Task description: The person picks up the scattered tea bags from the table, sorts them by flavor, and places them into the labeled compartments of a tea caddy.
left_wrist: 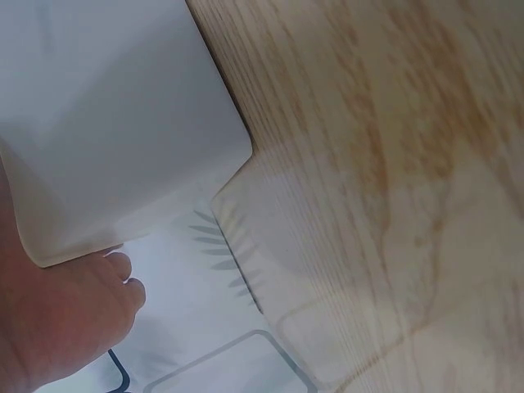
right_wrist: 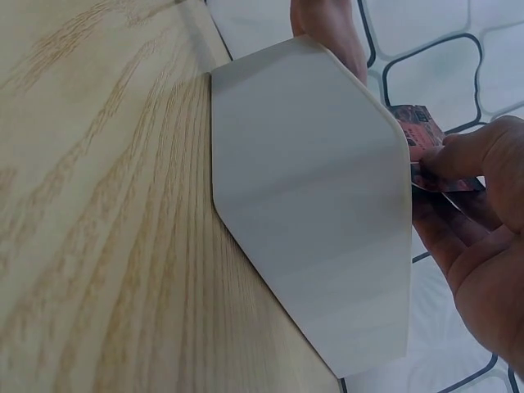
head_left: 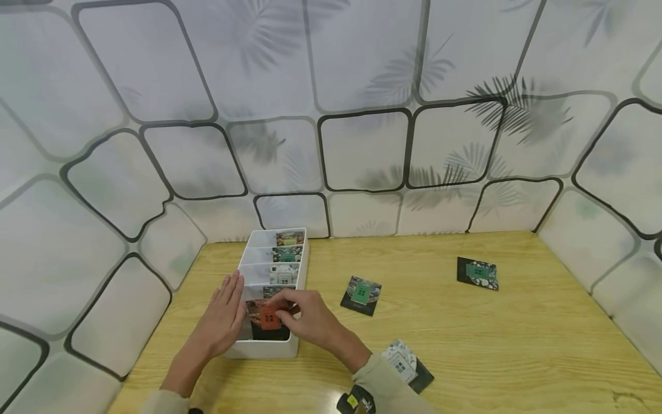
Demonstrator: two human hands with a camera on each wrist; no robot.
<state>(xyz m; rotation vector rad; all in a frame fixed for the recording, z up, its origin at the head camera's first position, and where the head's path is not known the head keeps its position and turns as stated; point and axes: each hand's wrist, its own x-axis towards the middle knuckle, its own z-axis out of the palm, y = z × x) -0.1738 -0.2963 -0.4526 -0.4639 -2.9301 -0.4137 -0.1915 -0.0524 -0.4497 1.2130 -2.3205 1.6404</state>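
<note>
A white box (head_left: 262, 349) with a row of compartments stands on the wooden table, a flat packet in each visible slot. My right hand (head_left: 313, 319) pinches a black packet with a red label (head_left: 269, 317) between thumb and fingers at the front compartment. In the right wrist view, that red packet (right_wrist: 419, 131) shows above the rim of the box (right_wrist: 311, 196), its lower part hidden. Straight fingers of my left hand (head_left: 219, 317) rest along the left rim. From the left wrist, the hand (left_wrist: 70, 319) appears against the white wall of the box (left_wrist: 131, 106).
Right of the box lies a packet with a green label (head_left: 361, 294). Another green-labelled packet (head_left: 478, 273) is farther right. A white-and-black packet (head_left: 405, 365) lies nearer, partly behind my right sleeve (head_left: 390, 386). Patterned cloth (head_left: 362, 149) rises behind the table (head_left: 507, 339).
</note>
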